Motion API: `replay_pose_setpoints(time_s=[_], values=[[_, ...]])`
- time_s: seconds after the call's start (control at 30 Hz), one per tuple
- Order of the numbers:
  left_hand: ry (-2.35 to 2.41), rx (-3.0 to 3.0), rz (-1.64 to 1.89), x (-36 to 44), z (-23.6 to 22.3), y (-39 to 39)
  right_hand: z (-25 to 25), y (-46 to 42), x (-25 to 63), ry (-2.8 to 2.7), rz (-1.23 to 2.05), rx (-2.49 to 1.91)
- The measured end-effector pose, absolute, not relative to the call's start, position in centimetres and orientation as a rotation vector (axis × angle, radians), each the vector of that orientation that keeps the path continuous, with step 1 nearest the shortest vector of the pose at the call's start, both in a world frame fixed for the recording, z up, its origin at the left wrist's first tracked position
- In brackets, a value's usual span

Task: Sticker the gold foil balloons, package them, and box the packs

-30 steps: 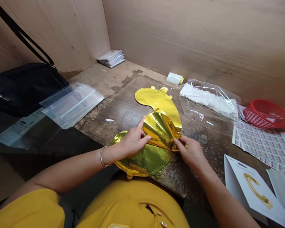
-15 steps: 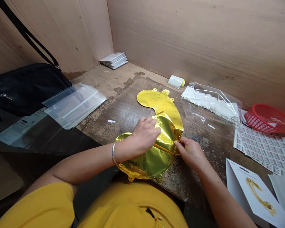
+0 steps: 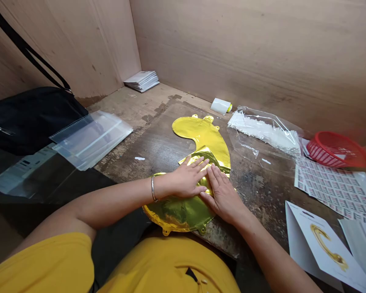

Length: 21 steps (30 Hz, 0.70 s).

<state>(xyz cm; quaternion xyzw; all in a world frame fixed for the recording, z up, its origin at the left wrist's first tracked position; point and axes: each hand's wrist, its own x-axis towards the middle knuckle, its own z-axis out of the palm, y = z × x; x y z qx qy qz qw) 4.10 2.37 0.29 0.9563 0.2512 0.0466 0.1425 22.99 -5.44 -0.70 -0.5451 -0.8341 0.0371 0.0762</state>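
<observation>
A shiny gold foil balloon [image 3: 212, 136], flat and curved, lies on the dark worn tabletop [image 3: 152, 150] in front of me. Its middle is folded over on itself, with small tabs along the top and bottom edges. My left hand [image 3: 189, 177] rests palm down on the folded part, fingers spread. Beside it, my right hand [image 3: 221, 193] presses flat on the same fold, fingers stretched out, the two hands touching or nearly so. Both hands cover much of the fold.
At left lie clear plastic sleeves [image 3: 90, 138] and a black bag [image 3: 33, 118]. A stack of cards [image 3: 142, 81] sits in the far corner. To the right are a bag of white pieces [image 3: 262, 130], a red basket [image 3: 338, 150], sticker sheets [image 3: 332, 187] and a folded printed card [image 3: 326, 244].
My left hand has opened from a closed grip and flattened onto the fold. The right hand has let go of the fold's right edge and moved left onto it. The fold lies flatter.
</observation>
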Motion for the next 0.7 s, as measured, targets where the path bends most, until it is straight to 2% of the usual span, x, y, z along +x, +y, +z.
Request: replay_pose_setpoints(time_s=[0.07, 0.17, 0.33, 0.5, 0.6, 0.7], values=[[0.821, 2.718, 0.101, 3.4, 0.7, 3.8, -1.8, -5.4, 23.3, -2.511, 0.125, -1.673], [1.207, 2.632, 0.141, 2.9, 1.2, 5.5, -1.9, -5.6, 23.4, -2.522, 0.119, -1.677], [0.814, 2.798, 0.217, 3.5, 0.2, 5.7, -1.0, -5.5, 23.2, -2.530, 0.073, -1.717], [1.049, 2.722, 0.148, 3.8, -0.2, 4.8, -1.4, -5.8, 23.6, -2.587, 0.023, -1.614], [0.986, 2.870, 0.182, 4.2, 0.4, 4.6, -2.9, -5.5, 24.7, -2.565, -0.131, -1.562], [0.868, 2.959, 0.039, 4.5, 1.3, 5.2, -4.8, -4.4, 25.9, -2.601, -0.211, -1.415]])
